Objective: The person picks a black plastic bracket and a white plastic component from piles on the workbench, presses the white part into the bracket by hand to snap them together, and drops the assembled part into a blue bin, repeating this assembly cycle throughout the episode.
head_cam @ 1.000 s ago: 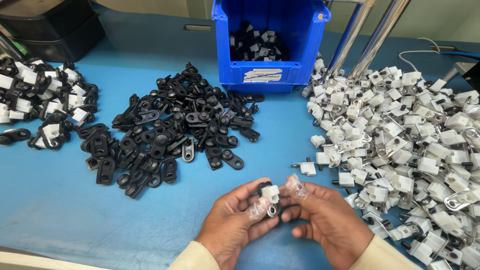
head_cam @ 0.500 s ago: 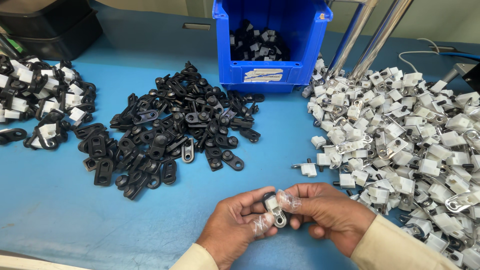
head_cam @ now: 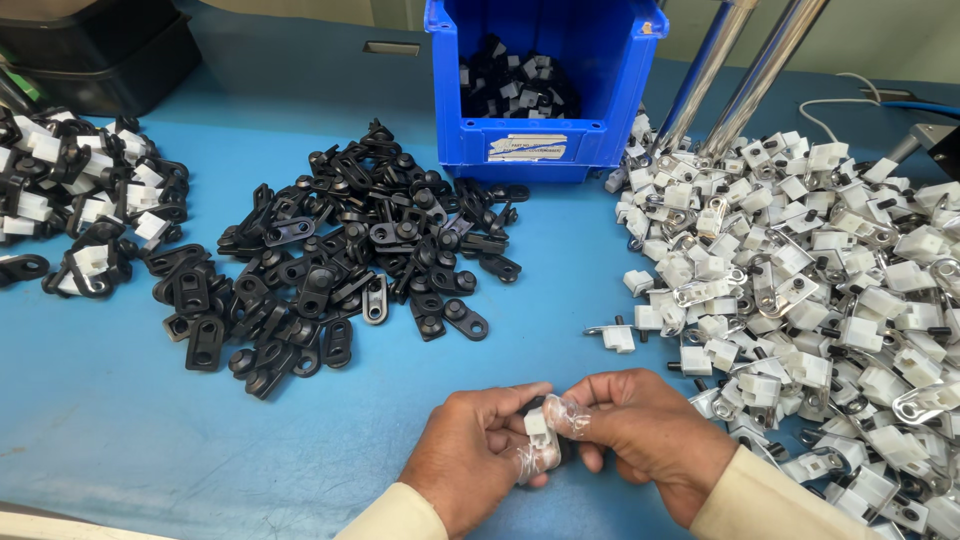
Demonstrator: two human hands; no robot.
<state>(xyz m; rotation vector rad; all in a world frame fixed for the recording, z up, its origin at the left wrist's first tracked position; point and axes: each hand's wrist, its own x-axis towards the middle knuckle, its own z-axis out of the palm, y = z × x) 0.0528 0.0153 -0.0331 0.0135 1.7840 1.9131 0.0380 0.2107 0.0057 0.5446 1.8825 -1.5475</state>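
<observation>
At the near edge of the bench: both hands meet over the blue table top, fingertips together around one small part.
Left hand: curled, thumb and forefinger pinched on the small white clip; clear film covers the fingertips (thin finger cots, by the look of them).
Right hand: closed on the same clip from the other side; its forefinger tip, also in clear film, presses against the top of the piece; a cream sleeve runs off the bottom of the frame.
Held piece: white plastic with something dark just behind it; how the two bits join I cannot tell, since the fingers hide most of it.
Black pile: a loose heap of flat black clips with round holes, in the middle of the table, well apart from the hands.
White pile: a wide spread of white blocks on bright metal tabs, along the right side; its nearest pieces lie just beside the right hand.
Stray piece: one white-and-metal part lying alone between the two heaps.
Left heap: black clips with white blocks fitted, at the far left edge.
Blue bin: open-fronted, at the back, holding more black-and-white parts; two metal tubes lean beside it.
</observation>
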